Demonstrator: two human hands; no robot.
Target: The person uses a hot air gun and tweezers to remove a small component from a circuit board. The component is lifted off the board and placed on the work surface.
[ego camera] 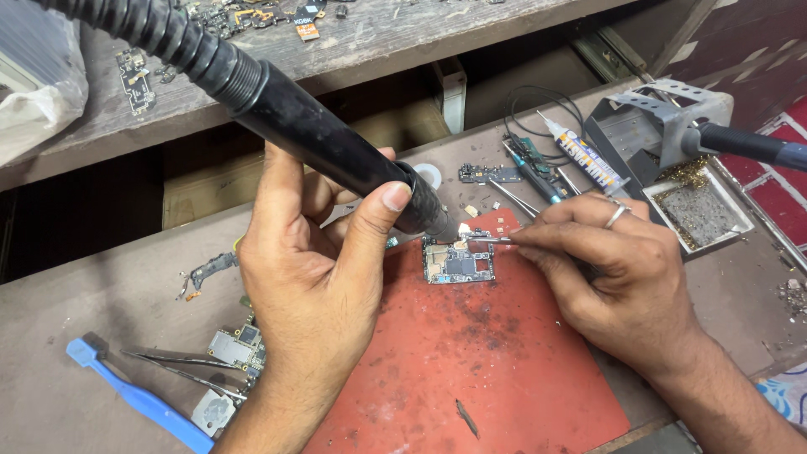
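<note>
My left hand point(315, 252) grips a black hot-air wand point(328, 139) whose ribbed hose runs off to the upper left. Its nozzle point(437, 220) points down at the top edge of a small circuit board point(458, 265) lying on a red work mat point(471, 353). My right hand point(614, 269), with a ring on one finger, pinches fine metal tweezers point(489, 240) whose tips touch the board's upper edge beside the nozzle.
A soldering-iron stand point(664, 126) with an iron and a tray of brass wool point(698, 210) sits at the right. A glue tube point(584, 155), loose tweezers point(181, 366), a blue pry tool point(139, 399) and spare boards point(235, 345) lie on the bench. A wooden shelf point(378, 42) with parts runs above.
</note>
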